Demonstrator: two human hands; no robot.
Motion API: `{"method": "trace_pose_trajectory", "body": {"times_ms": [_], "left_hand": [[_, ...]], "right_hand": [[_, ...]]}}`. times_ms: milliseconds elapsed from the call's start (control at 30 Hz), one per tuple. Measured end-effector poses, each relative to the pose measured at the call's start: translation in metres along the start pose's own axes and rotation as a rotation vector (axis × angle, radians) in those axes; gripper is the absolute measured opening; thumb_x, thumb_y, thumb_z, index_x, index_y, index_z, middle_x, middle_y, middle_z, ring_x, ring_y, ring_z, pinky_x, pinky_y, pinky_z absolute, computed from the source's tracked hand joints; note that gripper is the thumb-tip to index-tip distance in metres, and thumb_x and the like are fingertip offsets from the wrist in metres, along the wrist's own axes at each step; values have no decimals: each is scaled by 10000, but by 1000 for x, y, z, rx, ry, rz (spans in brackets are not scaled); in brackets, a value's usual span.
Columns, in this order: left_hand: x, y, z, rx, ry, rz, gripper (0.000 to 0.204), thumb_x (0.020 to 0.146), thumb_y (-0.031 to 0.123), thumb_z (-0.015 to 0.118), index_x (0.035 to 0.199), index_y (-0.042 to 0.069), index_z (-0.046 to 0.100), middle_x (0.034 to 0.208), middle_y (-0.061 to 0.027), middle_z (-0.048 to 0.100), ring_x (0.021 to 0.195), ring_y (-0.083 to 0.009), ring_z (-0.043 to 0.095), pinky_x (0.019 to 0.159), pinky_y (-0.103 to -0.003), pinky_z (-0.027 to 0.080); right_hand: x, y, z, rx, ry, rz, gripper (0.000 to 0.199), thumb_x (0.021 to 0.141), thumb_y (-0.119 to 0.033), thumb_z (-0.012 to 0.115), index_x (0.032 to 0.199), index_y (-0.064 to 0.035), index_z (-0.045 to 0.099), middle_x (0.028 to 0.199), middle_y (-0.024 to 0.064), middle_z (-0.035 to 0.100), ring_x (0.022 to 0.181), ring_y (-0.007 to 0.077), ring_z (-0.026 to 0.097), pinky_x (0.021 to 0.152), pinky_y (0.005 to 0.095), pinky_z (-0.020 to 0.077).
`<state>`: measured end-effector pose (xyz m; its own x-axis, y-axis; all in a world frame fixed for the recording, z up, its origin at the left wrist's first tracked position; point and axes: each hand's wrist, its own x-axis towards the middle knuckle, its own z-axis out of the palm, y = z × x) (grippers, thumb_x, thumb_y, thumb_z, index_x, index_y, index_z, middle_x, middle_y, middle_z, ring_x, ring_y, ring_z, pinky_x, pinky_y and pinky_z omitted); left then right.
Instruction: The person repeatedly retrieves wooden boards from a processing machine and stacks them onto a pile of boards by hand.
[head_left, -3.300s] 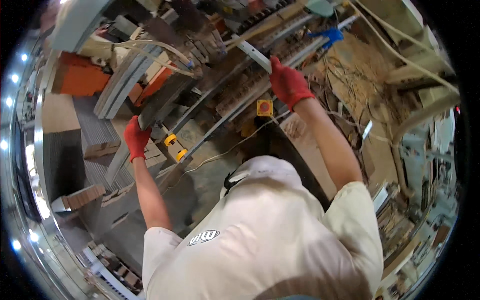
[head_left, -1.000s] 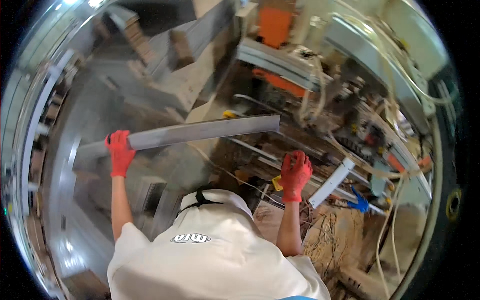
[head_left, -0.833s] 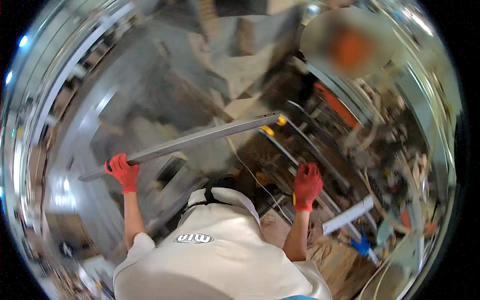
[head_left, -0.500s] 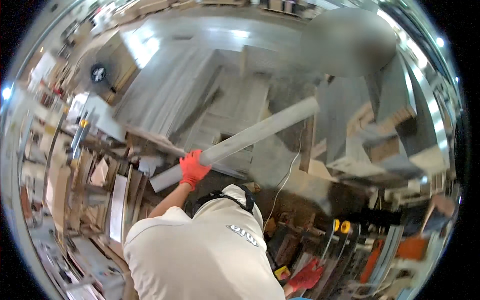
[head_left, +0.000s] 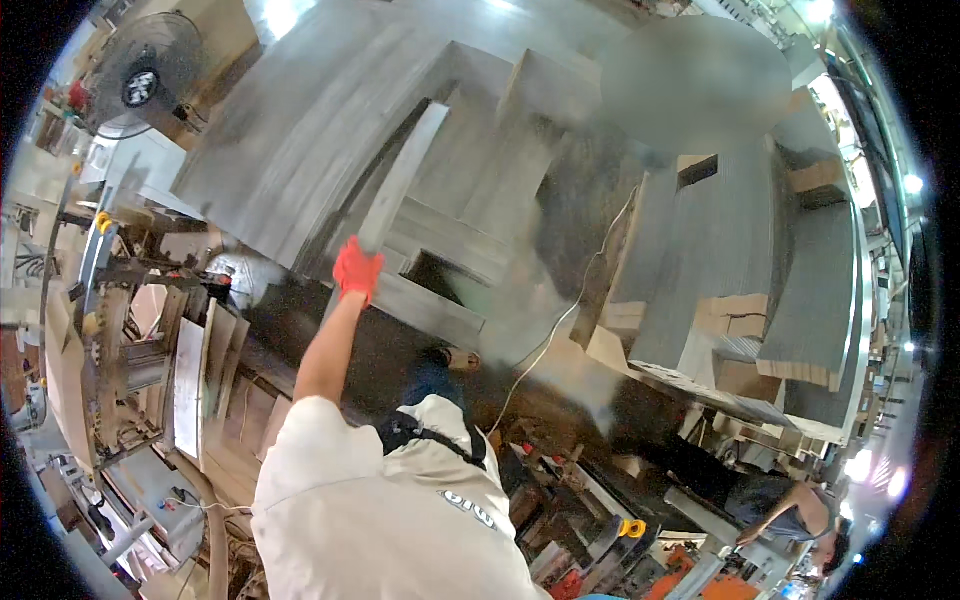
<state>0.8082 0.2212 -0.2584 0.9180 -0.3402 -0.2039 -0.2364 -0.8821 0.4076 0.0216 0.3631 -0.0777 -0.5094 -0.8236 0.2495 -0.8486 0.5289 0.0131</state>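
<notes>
My left hand (head_left: 357, 272), in a red glove, reaches forward on an outstretched arm. Its fingers are closed on the near end of a long, narrow grey board (head_left: 405, 180). The board points away from me, over a dark gap beside a broad stack of grey boards (head_left: 280, 130). Just right of the hand lies another narrow grey strip (head_left: 430, 310), with a dark rectangular opening behind it. At the lower edge, only a bit of my red-gloved right hand (head_left: 567, 586) shows, near machine parts; its fingers are hidden.
Grey sheet stacks (head_left: 700, 250) with brown block-like pieces stand at right. A white cable (head_left: 548, 345) crosses the floor. A round fan (head_left: 140, 88) stands far left, above racks of boards (head_left: 190, 390). Another person (head_left: 790, 508) bends at lower right, by machinery with a yellow knob (head_left: 632, 528).
The board has swung from slanting rightward to pointing away from me, and my left hand has reached farther forward. My right hand has dropped mostly out of view. The whole view has shifted.
</notes>
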Motion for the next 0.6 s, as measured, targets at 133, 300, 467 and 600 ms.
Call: {"method": "trace_pose_trajectory", "body": {"times_ms": [133, 300, 467, 600], "left_hand": [[83, 30, 26, 45, 21, 19, 733, 720, 420, 740, 1334, 99, 500, 1209, -152, 602, 1148, -332, 575, 933, -445, 475], [128, 87, 26, 152, -71, -84, 745, 695, 410, 756, 1332, 118, 504, 1225, -126, 592, 1194, -324, 541, 918, -500, 460], [152, 72, 48, 399, 217, -73, 681, 738, 385, 724, 1332, 134, 505, 1299, -105, 525, 1239, -311, 465, 952, -553, 385], [96, 133, 95, 304, 209, 209, 653, 804, 388, 673, 1364, 127, 461, 1359, -133, 480, 1284, -316, 414, 1004, -554, 328]], "right_hand": [[13, -3, -5, 58, -36, 54, 384, 955, -350, 547, 1172, -36, 593, 1146, 128, 611, 1047, 316, 586, 919, 384, 489], [13, 4, -7, 132, -40, 152, 401, 954, -363, 546, 1170, -28, 596, 1151, 138, 611, 1065, 317, 581, 949, 398, 477], [5, 11, 5, 228, -67, 212, 419, 954, -375, 545, 1168, -19, 598, 1156, 148, 611, 1083, 317, 575, 979, 412, 464], [-24, 34, 1, 321, -16, 353, 433, 953, -385, 545, 1166, -12, 601, 1160, 156, 612, 1098, 318, 570, 1003, 422, 454]]}}
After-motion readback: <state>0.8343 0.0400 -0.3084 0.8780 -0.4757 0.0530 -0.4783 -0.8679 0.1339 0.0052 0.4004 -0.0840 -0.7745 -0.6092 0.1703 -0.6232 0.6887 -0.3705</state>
